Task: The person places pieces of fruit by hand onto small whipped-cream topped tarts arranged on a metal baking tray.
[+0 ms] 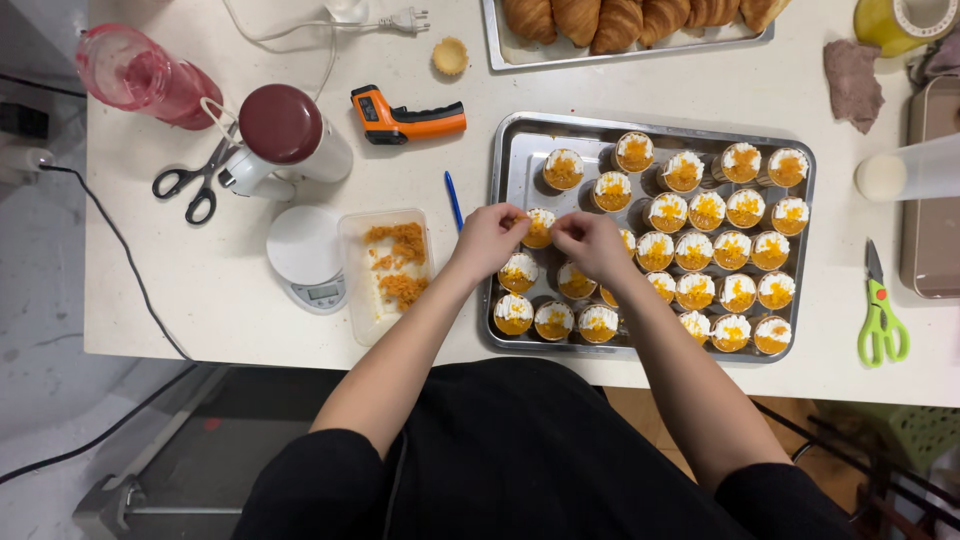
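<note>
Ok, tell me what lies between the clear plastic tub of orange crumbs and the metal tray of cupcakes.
Head view: a blue pen on the white table, and the left forearm crossing lower down.

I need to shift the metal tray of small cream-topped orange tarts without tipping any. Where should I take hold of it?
Grip the metal tray by its raised rim on the two short sides, left and right together. The tarts fill the inside, so only the rim is free; lift it level.

The tray (515,150) of small tarts (708,210) sits on the surface (250,300). A tub of crumbs (390,270) lies left of it, a scale (308,255) further left. Croissants (620,20) lie behind the tray, scissors (882,315) to its right.
</note>
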